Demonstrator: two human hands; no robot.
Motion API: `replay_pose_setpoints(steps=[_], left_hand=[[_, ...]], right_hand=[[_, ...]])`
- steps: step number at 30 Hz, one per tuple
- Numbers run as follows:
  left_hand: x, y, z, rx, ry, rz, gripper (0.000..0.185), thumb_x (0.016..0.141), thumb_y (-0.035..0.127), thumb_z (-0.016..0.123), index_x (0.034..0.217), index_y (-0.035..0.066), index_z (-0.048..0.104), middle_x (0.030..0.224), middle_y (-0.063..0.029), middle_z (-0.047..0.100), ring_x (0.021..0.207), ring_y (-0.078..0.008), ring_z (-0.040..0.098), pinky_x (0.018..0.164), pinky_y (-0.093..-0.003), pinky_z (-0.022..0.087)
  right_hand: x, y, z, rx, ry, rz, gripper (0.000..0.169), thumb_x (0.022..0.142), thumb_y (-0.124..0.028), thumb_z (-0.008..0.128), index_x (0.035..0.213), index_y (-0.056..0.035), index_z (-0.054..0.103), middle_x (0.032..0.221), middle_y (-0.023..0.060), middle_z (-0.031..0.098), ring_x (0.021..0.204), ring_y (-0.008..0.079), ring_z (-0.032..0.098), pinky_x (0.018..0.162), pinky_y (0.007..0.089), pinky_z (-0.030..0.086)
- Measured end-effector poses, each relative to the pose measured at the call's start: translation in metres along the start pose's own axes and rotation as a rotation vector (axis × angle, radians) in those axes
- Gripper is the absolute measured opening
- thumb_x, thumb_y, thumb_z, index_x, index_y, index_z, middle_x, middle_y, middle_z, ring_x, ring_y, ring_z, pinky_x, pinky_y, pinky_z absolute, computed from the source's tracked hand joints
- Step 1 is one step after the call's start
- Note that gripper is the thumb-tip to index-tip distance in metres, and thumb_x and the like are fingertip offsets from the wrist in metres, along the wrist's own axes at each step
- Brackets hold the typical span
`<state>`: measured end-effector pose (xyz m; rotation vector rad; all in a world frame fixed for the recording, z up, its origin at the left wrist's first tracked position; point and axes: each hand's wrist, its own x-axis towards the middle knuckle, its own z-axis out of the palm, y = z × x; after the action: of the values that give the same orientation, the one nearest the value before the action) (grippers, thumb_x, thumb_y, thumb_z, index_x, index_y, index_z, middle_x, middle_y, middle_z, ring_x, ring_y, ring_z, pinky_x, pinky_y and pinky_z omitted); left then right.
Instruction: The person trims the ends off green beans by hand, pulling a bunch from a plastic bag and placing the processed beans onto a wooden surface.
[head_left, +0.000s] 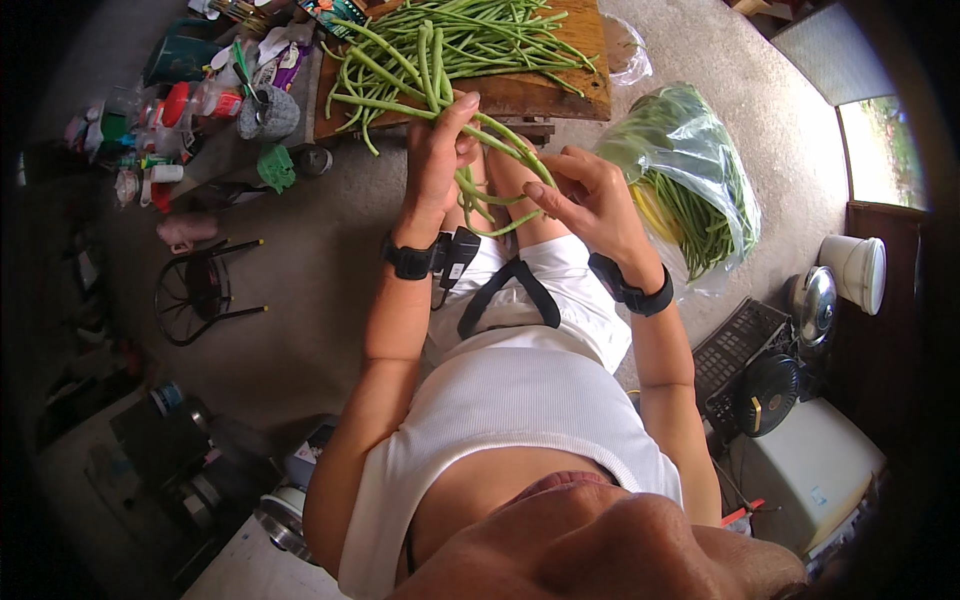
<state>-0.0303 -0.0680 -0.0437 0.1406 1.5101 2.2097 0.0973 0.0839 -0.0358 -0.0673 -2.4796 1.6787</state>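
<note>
My left hand (441, 154) grips a small bundle of green long beans (427, 71), its thumb pressed across their middle. The upper ends fan out above the hand, over the pile. Below it the stalks bend round in a loose loop towards my right hand (596, 199), whose thumb and fingers close about the curved part; its fingertips are partly hidden. A large pile of long beans (487, 41) lies on a wooden board (540, 94) just beyond my hands. Right of my knees, more beans (694, 225) fill a clear plastic bag (675, 127) on the floor.
At the left stand a stone mortar (268, 114), jars, and a green plastic basket (276, 169). A black-framed stool (206, 289) lies tipped on the concrete floor (315, 262). At the right are a black crate (739, 341), a white bucket (851, 271) and a metal lid (816, 306).
</note>
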Motion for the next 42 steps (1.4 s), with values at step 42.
replay_pose_setpoints(steps=[42], left_hand=[[-0.012, 0.0, 0.007, 0.113, -0.103, -0.049, 0.015, 0.089, 0.019, 0.063, 0.09, 0.004, 0.061, 0.069, 0.0064, 0.047, 0.052, -0.0003, 0.036, 0.044, -0.017, 0.023]], right_hand=[[0.019, 0.023, -0.01, 0.737, -0.16, 0.293, 0.036, 0.091, -0.026, 0.041, 0.088, 0.0025, 0.063, 0.063, -0.0088, 0.031, 0.051, 0.001, 0.025, 0.046, 0.0189, 0.018]])
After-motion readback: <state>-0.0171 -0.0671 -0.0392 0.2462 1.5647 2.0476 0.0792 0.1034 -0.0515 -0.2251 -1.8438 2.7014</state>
